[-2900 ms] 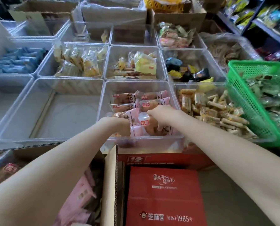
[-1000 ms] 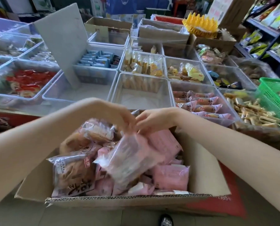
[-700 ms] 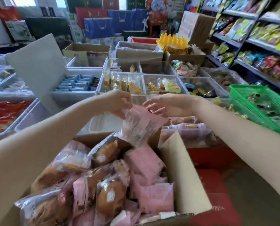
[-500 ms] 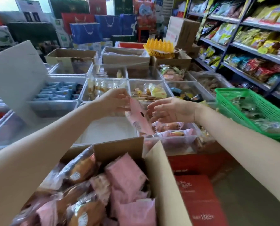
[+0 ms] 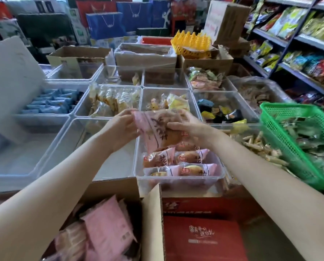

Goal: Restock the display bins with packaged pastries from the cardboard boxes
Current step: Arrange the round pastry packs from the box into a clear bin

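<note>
— Above the clear display bin, what's in the hands?

— One pink-wrapped pastry pack, tilted, held over the bin's far half. The left hand pinches its upper left edge between thumb and fingers; the right hand grips its right side, thumb lying across the front of the wrapper.

— And inside the bin?

— Rows of the same pink packs fill the near half, lying flat. The held pack hides the rows behind it.

— Where do they come from?

— The open cardboard box at the bottom, just below the bins, with more pink packages piled inside. Its upright flap stands between the box and a red carton to the right.

— What crowds the area?

— To the left of the pastry bin is a clear bin with nothing visible in it. To the right, a bin of wrapped stick snacks, partly covered by a tilted green basket holding greenish packets. Behind are bins of yellow snacks, dark and yellow candies and blue packets. A grey board leans over the left bins, and shelves of bagged snacks run along the right.
</note>
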Action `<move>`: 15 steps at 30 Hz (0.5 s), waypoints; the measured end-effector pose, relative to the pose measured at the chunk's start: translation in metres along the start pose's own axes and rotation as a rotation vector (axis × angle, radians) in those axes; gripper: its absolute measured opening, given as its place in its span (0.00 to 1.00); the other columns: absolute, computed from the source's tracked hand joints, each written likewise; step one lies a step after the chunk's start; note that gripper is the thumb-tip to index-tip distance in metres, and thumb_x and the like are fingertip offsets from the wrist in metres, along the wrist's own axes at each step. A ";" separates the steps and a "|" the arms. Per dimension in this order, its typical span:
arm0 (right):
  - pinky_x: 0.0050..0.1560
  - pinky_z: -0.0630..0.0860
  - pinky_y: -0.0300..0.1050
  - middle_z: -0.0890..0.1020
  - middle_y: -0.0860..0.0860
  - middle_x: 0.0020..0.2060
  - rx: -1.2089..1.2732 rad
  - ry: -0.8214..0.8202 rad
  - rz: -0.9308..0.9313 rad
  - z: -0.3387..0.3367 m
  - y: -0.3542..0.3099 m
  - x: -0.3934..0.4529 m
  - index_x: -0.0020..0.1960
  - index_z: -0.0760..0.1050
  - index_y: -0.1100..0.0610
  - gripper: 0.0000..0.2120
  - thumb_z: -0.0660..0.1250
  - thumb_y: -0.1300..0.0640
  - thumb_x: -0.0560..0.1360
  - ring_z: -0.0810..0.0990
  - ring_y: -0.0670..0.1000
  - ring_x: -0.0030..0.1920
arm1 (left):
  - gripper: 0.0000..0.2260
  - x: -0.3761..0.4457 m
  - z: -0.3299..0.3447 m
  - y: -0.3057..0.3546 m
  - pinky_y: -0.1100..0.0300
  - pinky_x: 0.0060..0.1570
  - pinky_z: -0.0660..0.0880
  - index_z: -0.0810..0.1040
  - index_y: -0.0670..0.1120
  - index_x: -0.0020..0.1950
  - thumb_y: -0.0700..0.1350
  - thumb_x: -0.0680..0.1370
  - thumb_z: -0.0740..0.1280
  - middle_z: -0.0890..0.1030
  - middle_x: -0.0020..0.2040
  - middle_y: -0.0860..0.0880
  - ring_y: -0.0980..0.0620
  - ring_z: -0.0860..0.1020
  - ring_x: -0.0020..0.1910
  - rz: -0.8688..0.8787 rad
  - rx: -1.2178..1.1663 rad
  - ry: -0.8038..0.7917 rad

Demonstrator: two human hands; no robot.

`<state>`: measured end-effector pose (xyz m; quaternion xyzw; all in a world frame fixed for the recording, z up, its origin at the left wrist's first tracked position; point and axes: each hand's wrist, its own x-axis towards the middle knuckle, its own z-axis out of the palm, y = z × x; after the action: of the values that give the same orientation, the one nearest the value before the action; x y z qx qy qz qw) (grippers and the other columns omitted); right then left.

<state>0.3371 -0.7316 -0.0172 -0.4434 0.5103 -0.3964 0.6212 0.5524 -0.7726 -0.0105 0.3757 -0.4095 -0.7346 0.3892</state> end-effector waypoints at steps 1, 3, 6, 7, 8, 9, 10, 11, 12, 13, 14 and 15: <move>0.53 0.78 0.49 0.69 0.58 0.68 -0.121 0.072 -0.013 -0.003 0.000 0.008 0.75 0.53 0.47 0.43 0.74 0.59 0.68 0.75 0.55 0.61 | 0.06 0.002 -0.004 -0.005 0.58 0.40 0.79 0.74 0.46 0.46 0.39 0.79 0.59 0.78 0.43 0.45 0.51 0.80 0.36 -0.067 0.050 0.056; 0.56 0.73 0.46 0.66 0.58 0.69 -0.277 0.187 -0.080 -0.005 0.000 0.023 0.76 0.49 0.46 0.48 0.76 0.58 0.67 0.70 0.53 0.63 | 0.05 0.005 -0.010 -0.013 0.55 0.47 0.76 0.76 0.48 0.46 0.46 0.78 0.62 0.79 0.45 0.46 0.49 0.79 0.42 -0.165 0.145 0.111; 0.56 0.75 0.47 0.66 0.59 0.69 -0.211 0.136 -0.127 -0.004 0.005 0.042 0.76 0.48 0.45 0.48 0.76 0.58 0.67 0.71 0.56 0.65 | 0.11 0.012 -0.010 -0.019 0.56 0.42 0.80 0.76 0.47 0.52 0.52 0.74 0.67 0.82 0.46 0.46 0.49 0.81 0.43 -0.191 0.252 0.039; 0.53 0.77 0.46 0.68 0.59 0.68 -0.184 0.053 -0.106 -0.003 0.007 0.046 0.76 0.50 0.46 0.47 0.75 0.57 0.67 0.73 0.57 0.63 | 0.18 0.016 -0.009 -0.022 0.54 0.45 0.80 0.76 0.46 0.56 0.52 0.70 0.71 0.82 0.49 0.43 0.47 0.82 0.46 -0.175 0.230 0.024; 0.49 0.79 0.46 0.70 0.59 0.66 -0.126 -0.013 -0.087 -0.003 0.008 0.050 0.76 0.52 0.47 0.46 0.75 0.54 0.67 0.76 0.57 0.60 | 0.24 0.020 -0.010 -0.025 0.52 0.49 0.79 0.75 0.43 0.61 0.51 0.68 0.74 0.81 0.54 0.41 0.46 0.81 0.50 -0.155 0.176 0.038; 0.47 0.81 0.47 0.74 0.57 0.63 -0.028 -0.037 -0.076 -0.005 0.008 0.053 0.75 0.55 0.49 0.43 0.74 0.50 0.66 0.79 0.55 0.56 | 0.28 0.024 -0.011 -0.028 0.52 0.49 0.79 0.73 0.41 0.64 0.50 0.68 0.75 0.80 0.56 0.40 0.46 0.81 0.52 -0.116 0.102 0.074; 0.46 0.82 0.48 0.77 0.56 0.59 0.112 -0.020 -0.074 -0.010 0.010 0.055 0.74 0.58 0.53 0.40 0.71 0.46 0.67 0.81 0.54 0.51 | 0.29 0.028 -0.011 -0.030 0.53 0.47 0.80 0.72 0.40 0.66 0.49 0.69 0.73 0.80 0.57 0.40 0.46 0.81 0.52 -0.063 0.018 0.117; 0.48 0.81 0.48 0.80 0.57 0.55 0.270 0.024 -0.066 -0.016 0.013 0.057 0.72 0.62 0.57 0.35 0.68 0.43 0.70 0.82 0.54 0.49 | 0.30 0.033 -0.014 -0.031 0.55 0.46 0.80 0.70 0.39 0.67 0.49 0.70 0.73 0.79 0.59 0.40 0.46 0.80 0.53 -0.007 -0.075 0.135; 0.51 0.80 0.48 0.80 0.58 0.53 0.389 0.057 -0.054 -0.021 0.017 0.060 0.69 0.66 0.59 0.32 0.65 0.42 0.71 0.82 0.55 0.49 | 0.32 0.038 -0.016 -0.032 0.55 0.46 0.79 0.69 0.39 0.68 0.49 0.69 0.73 0.78 0.61 0.40 0.45 0.79 0.56 0.039 -0.162 0.120; 0.54 0.79 0.49 0.80 0.58 0.52 0.425 0.064 -0.026 -0.023 0.021 0.062 0.65 0.69 0.59 0.30 0.64 0.41 0.70 0.81 0.56 0.50 | 0.33 0.043 -0.015 -0.033 0.54 0.47 0.79 0.68 0.39 0.69 0.48 0.68 0.74 0.77 0.62 0.39 0.44 0.78 0.58 0.082 -0.227 0.105; 0.57 0.77 0.49 0.80 0.58 0.50 0.392 0.034 0.004 -0.020 0.025 0.063 0.61 0.71 0.58 0.29 0.64 0.40 0.68 0.80 0.56 0.50 | 0.31 0.048 -0.012 -0.036 0.54 0.47 0.79 0.68 0.40 0.68 0.46 0.69 0.74 0.78 0.60 0.39 0.43 0.78 0.57 0.121 -0.267 0.096; 0.58 0.76 0.50 0.81 0.57 0.49 0.341 -0.010 0.036 -0.011 0.027 0.064 0.59 0.72 0.59 0.27 0.65 0.41 0.67 0.80 0.55 0.49 | 0.25 0.052 -0.007 -0.039 0.54 0.44 0.79 0.69 0.40 0.66 0.44 0.71 0.72 0.79 0.55 0.40 0.44 0.80 0.52 0.140 -0.254 0.122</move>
<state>0.3377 -0.7859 -0.0626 -0.3244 0.4401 -0.4639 0.6970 0.5263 -0.8062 -0.0600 0.3378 -0.3141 -0.7273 0.5082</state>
